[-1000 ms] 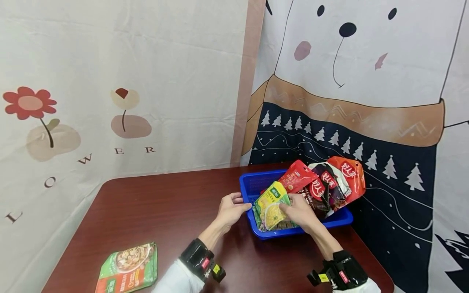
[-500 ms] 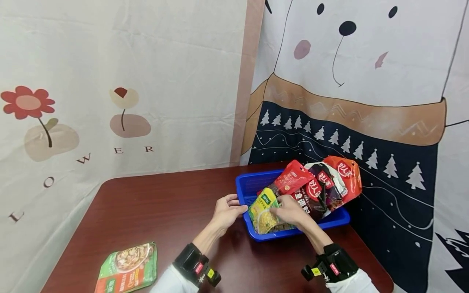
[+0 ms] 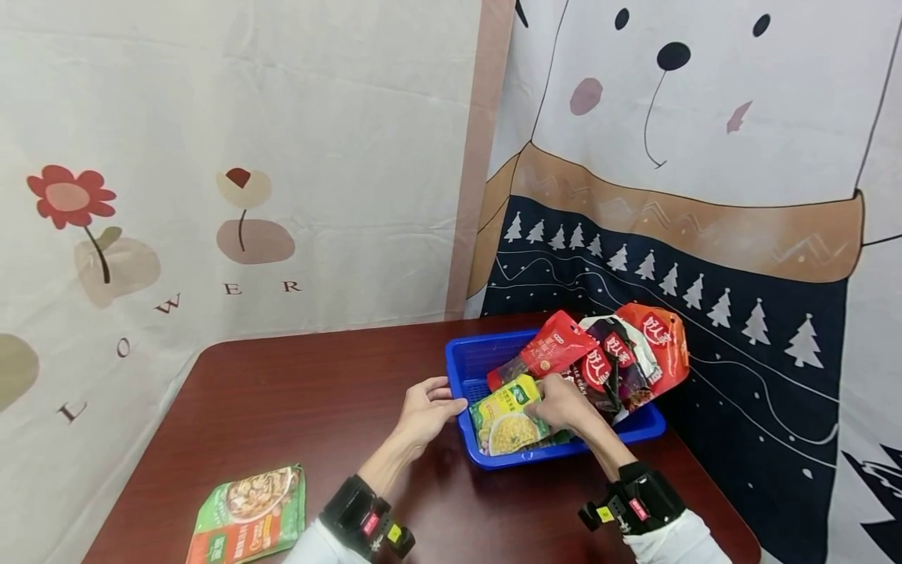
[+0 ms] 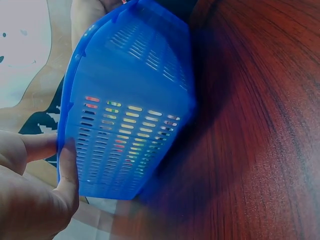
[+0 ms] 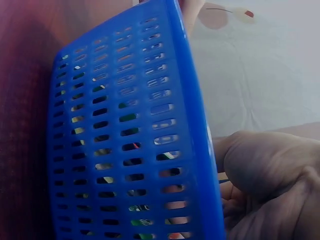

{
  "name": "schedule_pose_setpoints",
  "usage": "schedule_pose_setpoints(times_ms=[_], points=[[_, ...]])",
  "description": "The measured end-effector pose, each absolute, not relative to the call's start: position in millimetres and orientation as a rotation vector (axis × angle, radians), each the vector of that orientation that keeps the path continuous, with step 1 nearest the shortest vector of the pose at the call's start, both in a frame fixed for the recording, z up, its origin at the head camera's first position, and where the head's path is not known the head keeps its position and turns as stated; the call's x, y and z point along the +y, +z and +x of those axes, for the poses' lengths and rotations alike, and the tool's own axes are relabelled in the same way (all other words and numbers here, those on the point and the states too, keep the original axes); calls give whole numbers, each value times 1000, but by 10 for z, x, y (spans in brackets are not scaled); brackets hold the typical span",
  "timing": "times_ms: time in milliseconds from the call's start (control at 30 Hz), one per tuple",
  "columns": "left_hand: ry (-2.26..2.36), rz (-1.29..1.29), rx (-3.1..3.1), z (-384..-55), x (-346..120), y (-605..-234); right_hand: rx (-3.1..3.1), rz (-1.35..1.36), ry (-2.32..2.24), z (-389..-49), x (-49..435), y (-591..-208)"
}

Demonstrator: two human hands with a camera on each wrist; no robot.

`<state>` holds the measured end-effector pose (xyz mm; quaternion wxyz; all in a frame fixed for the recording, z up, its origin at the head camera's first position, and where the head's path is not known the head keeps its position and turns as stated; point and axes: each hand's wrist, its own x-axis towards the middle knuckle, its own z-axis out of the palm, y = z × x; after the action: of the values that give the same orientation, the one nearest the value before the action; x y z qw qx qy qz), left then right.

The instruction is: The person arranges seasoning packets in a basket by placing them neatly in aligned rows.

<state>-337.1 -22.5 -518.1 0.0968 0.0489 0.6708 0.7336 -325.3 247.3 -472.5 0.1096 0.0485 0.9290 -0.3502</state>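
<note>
My left hand (image 3: 420, 415) pinches the left rim of a blue plastic basket (image 4: 130, 80), thumb on the outer wall in the left wrist view. Inside the basket my right hand (image 3: 566, 405) grips a yellow and green food pouch (image 3: 509, 419) by its right edge, thumb over the front. The pouch leans low at the basket's near left. Behind it lies a red pouch (image 3: 553, 346). In the right wrist view the basket wall hides most of the right hand's fingers.
Dark seasoning pouches (image 3: 597, 368) and an orange-red pouch (image 3: 662, 337) fill the basket's right side, jutting over the rim. A green and orange pouch (image 3: 247, 513) lies on the brown table (image 3: 317, 392) at front left. Printed cloth (image 3: 352, 157) hangs behind the table.
My right hand has moved the yellow pouch left and lower into the basket. The basket and left hand have shifted slightly left, and the red pouch shows more.
</note>
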Motion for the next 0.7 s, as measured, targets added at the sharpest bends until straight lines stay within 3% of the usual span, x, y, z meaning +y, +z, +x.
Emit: schedule_pose_setpoints(times_ms=[700], points=[[2185, 163, 1972, -3355, -248, -5201, 2903, 196, -721, -3178, 2499, -4576]])
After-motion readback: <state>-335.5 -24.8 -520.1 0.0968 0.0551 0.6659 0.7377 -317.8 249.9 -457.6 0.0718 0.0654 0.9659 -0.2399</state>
